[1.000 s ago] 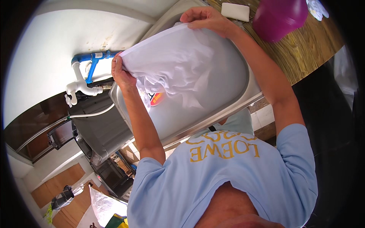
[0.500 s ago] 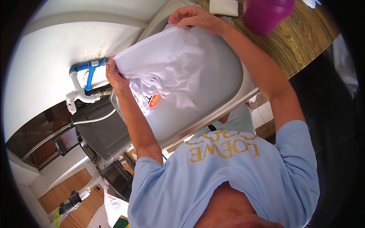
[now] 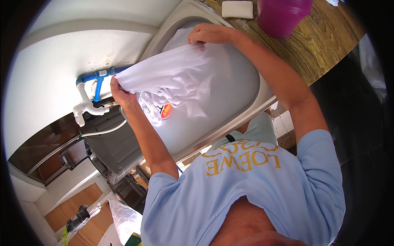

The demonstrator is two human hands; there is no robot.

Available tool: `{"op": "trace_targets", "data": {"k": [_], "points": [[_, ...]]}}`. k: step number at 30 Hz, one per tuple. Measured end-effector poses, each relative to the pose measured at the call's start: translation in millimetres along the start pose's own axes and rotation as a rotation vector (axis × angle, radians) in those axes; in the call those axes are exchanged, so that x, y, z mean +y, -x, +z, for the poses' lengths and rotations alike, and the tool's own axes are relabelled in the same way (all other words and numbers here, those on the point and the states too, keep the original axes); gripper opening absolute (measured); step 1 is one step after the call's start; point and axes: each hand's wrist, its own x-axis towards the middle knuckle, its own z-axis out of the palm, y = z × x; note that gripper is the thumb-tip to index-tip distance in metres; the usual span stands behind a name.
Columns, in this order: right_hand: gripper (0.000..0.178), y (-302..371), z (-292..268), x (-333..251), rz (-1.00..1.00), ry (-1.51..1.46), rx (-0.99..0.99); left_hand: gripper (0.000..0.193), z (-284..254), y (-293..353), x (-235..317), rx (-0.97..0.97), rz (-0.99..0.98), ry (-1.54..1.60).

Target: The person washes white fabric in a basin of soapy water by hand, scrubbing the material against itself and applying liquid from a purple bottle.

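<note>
A wet white cloth [image 3: 172,71] is stretched between my two hands above a grey basin [image 3: 262,88]. My left hand [image 3: 123,93], at the basin's left end, is closed on one end of it. At the far side, my right hand [image 3: 208,33] grips the other end, its fingers curled under. From the taut upper edge the cloth hangs in loose folds, its lower part resting in the basin. Another pale piece of fabric [image 3: 177,39] shows beyond the taut edge; I cannot tell whether it is the same cloth. A red and orange patch [image 3: 166,111] peeks out beside the folds.
On the wooden tabletop [image 3: 328,45] at the far right are a white block [image 3: 237,10] and a purple container [image 3: 284,16]. Blue pipe [image 3: 87,77] with a white tap [image 3: 86,107] runs along the left wall. Below it sits a dark grey appliance [image 3: 111,143].
My left hand has moved slightly down and left, and my right hand slightly down. The cloth's upper edge has gone from flat and straight to gathered and slanted.
</note>
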Motion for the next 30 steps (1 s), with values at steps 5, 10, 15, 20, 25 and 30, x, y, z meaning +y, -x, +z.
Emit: {"op": "trace_targets", "data": {"k": [5, 10, 15, 20, 25, 30], "points": [[0.02, 5.6, 2.9, -12.1, 0.014, -0.089, -0.059, 0.021, -16.2, 8.0, -3.5, 0.016, -0.028, -0.005], [0.016, 7.0, 0.1, -12.9, 0.008, -0.065, -0.116, 0.021, -20.5, 8.4, -9.2, 0.048, -0.027, -0.016], [0.013, 4.5, 2.9, -8.5, -0.044, -0.033, -0.087, 0.023, -24.1, 10.3, -12.0, 0.032, -0.021, 0.001], [0.012, 4.8, 1.2, -8.1, -0.051, -0.009, -0.042, 0.025, -21.2, 19.7, -13.0, 0.018, -0.037, 0.035], [0.011, 5.0, 0.4, -9.8, -0.072, -0.059, 0.034, 0.023, -19.3, 29.0, -11.1, -0.011, -0.039, 0.023], [0.012, 5.5, -2.4, -12.8, -0.085, -0.023, 0.051, 0.021, -11.9, 43.3, -9.6, -0.029, -0.048, 0.026]]}}
